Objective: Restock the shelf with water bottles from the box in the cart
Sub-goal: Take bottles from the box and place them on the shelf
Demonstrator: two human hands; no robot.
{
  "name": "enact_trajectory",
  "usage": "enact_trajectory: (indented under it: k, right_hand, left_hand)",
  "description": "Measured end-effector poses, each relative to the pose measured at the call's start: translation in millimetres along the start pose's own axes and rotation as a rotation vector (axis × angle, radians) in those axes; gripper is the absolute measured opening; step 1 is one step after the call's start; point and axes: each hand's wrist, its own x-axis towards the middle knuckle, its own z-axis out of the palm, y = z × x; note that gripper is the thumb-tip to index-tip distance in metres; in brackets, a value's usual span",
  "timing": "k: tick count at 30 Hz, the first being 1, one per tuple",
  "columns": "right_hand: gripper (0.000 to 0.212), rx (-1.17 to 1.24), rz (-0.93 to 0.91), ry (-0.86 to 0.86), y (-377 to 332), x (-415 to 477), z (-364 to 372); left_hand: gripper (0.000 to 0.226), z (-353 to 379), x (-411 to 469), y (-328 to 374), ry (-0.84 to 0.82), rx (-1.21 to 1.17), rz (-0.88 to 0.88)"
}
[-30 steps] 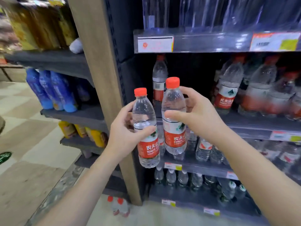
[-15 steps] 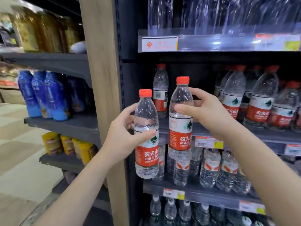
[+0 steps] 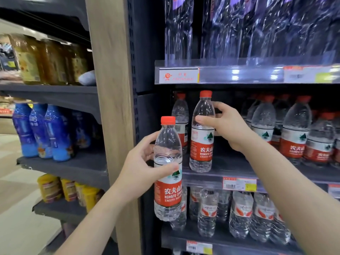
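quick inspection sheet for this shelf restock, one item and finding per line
surface: shelf, partly bare at its left
job's things: left bottle held in the air, short of the shelf; right bottle upright, base at the shelf's front edge; box and cart out of view
clutter: nothing seen
hands: left hand grips left bottle; right hand grips right bottle
cables: nothing seen
surroundings: stocked bottles on the shelf's right; blue bottles and yellow jars on the left rack

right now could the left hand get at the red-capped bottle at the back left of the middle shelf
Probably not: the left hand grips a water bottle, and the right hand holds another bottle close beside the back bottle.
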Motion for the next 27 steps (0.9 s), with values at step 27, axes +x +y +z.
enact_trajectory:
  k: [27]
  right_hand:
    - [0.11, -0.258, 0.061, -0.055, 76, 69, -4]
  left_hand:
    - [0.086, 1, 2, -14, -0.022, -0.034, -0.031]
